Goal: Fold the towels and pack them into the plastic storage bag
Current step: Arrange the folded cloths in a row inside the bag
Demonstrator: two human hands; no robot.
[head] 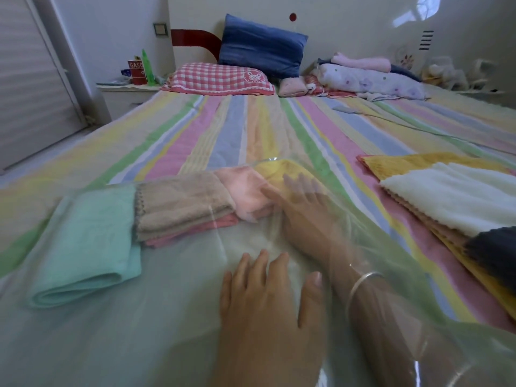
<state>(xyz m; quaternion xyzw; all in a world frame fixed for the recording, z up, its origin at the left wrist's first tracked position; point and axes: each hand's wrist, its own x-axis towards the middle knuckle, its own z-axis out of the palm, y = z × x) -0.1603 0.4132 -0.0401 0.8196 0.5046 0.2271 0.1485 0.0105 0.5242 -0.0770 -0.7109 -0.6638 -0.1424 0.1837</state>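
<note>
Here, in the head view, the plastic bag (111,344) lies on the bed (251,129) at six o'clock. The right hand (301,213) reaches inside it, fingers straight against the pink towel (245,196). The left hand (265,300) rests flat on top, fingers spread. A teal towel (83,241) sits inside at eight o'clock, and a stack of towels (446,196) lies outside at three.

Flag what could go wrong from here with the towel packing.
1. The right hand, deep inside the plastic bag, touches the pink towel; a push may bunch or unfold the beige towel beside it.
2. The left hand presses the bag's top down, which could pinch the space.
3. The towel pile outside looks unfolded and may not fit.
</note>
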